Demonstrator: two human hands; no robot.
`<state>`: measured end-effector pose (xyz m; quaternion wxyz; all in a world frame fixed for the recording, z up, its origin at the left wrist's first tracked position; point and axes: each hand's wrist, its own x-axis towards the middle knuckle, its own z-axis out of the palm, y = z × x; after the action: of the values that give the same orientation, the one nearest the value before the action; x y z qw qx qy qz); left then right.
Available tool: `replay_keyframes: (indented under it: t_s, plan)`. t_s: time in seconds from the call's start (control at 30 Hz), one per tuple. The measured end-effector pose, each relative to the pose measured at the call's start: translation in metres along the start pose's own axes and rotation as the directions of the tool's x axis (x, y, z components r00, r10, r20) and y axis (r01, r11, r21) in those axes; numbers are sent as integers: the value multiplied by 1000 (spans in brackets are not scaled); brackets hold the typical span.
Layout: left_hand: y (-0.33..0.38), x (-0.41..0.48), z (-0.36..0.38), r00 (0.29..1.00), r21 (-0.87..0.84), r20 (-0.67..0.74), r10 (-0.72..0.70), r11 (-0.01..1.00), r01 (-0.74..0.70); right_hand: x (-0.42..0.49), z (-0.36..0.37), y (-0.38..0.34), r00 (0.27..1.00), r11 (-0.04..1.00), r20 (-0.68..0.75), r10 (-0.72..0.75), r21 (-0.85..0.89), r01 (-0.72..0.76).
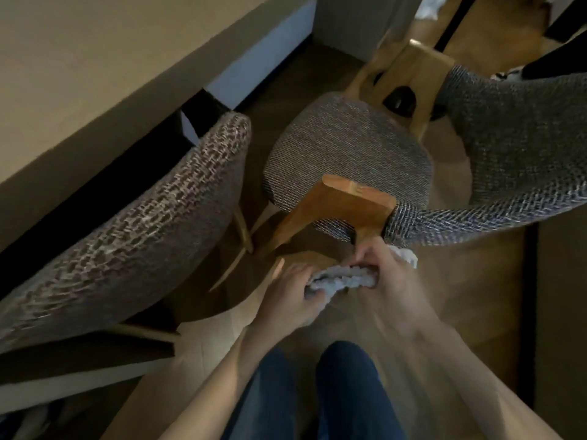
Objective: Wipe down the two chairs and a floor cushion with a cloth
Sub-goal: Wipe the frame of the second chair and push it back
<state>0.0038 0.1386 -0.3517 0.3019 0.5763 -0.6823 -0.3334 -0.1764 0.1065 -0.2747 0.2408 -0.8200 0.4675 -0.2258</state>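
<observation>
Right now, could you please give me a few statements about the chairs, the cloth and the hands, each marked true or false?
1. The left hand and the right hand both grip the cloth. True.
2. The cloth lies spread on the grey seat. False: it is bunched between the two hands, off the seat.
3. The chair with the coarse woven back stands beside the table. True.
4. The ground under the person is carpeted. False: it is a wood floor.
</observation>
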Motion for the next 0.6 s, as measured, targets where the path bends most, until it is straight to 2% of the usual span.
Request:
replay_keyframes:
  t_s: [0.1,0.17,0.2,0.3,0.37,0.43,0.53,0.6]
  plan:
    - [-36,19,24,995,-50,-74,-72,996,68,-4,30,41,983,998,-177,42,-47,-51]
    - [-54,32,36,990,-119,-99,-102,989,90,-9,52,67,941,995,-322,101,26,-98]
    - [-59,38,41,989,-152,-137,-62,987,41,-12,64,80,904,985,-392,169,90,-145]
    - [-65,62,63,955,-116,-282,95,984,-132,-20,94,119,737,926,-566,369,292,-239]
    - [-60,76,86,903,-156,-416,105,970,-184,-20,109,140,619,930,-698,361,223,-290]
    - [-53,88,110,834,-181,-550,43,969,-170,-12,117,156,490,922,-798,352,204,-330]
    - [-45,105,137,729,-176,-675,-109,984,-16,2,121,167,358,919,-851,385,321,-228]
    - [-43,111,147,649,-248,-744,-157,967,-51,9,123,166,304,906,-858,415,420,-53]
